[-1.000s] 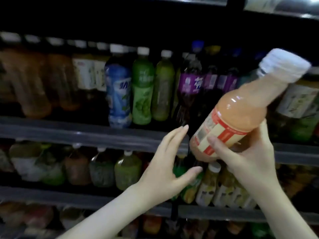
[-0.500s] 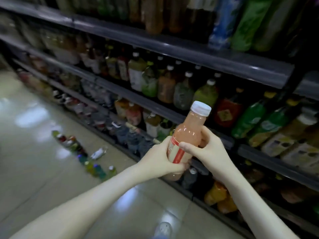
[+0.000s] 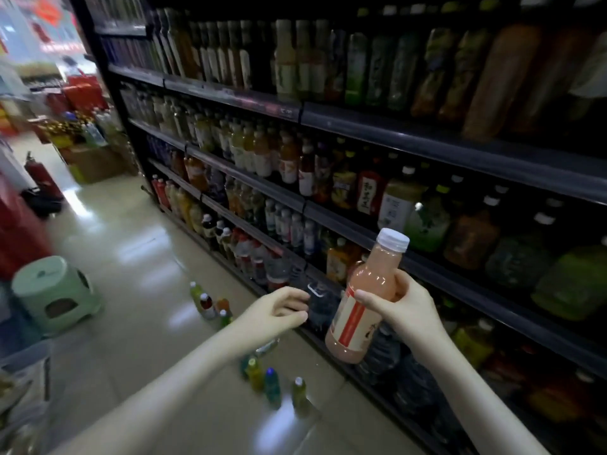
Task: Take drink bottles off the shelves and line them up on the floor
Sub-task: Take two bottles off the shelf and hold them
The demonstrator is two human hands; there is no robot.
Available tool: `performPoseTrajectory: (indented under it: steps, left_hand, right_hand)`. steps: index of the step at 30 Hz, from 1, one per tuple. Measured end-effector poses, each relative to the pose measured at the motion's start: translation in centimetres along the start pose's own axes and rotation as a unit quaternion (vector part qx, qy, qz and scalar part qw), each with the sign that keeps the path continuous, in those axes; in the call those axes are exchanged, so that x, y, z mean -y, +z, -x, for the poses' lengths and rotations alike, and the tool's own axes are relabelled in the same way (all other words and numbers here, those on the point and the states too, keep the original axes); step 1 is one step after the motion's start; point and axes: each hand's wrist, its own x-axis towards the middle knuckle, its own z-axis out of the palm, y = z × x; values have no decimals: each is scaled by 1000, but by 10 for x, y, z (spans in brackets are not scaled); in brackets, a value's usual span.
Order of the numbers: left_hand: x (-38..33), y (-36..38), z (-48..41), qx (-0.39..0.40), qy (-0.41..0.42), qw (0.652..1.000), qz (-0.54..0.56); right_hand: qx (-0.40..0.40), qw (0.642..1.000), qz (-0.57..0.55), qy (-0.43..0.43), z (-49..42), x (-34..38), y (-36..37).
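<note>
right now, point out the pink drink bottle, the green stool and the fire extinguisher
pink drink bottle (image 3: 350, 320): head view, on its red and white label
green stool (image 3: 44, 274): head view, on its seat top
fire extinguisher (image 3: 41, 178): head view, on its red body

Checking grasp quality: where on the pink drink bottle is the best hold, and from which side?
The round upper body of the pink bottle, just under its narrowing shoulder, taken from the right, as the right hand wraps it. The cap points up and the base is free for setting down.
</note>
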Motion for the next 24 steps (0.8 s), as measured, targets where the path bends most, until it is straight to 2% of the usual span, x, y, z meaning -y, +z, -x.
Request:
performPoseTrajectory:
  steps: [5,12,19,24]
  left_hand:
    - [20,-104,-17,-35,15,999,-22]
    - [37,-196,-76,-35,53,998,-22]
    - [82,-300,-174,-17,65,995,-69]
    - [83,-399,-253,-11,60,992,-114]
  right_hand:
    - [-19,999,-45,3,-57,39,94]
    - [-19,999,-32,-28,-145,77,194]
    - [-32,999,-7,-43,-267,81,288]
    - [-49,997,-12,-53,-366,112,353]
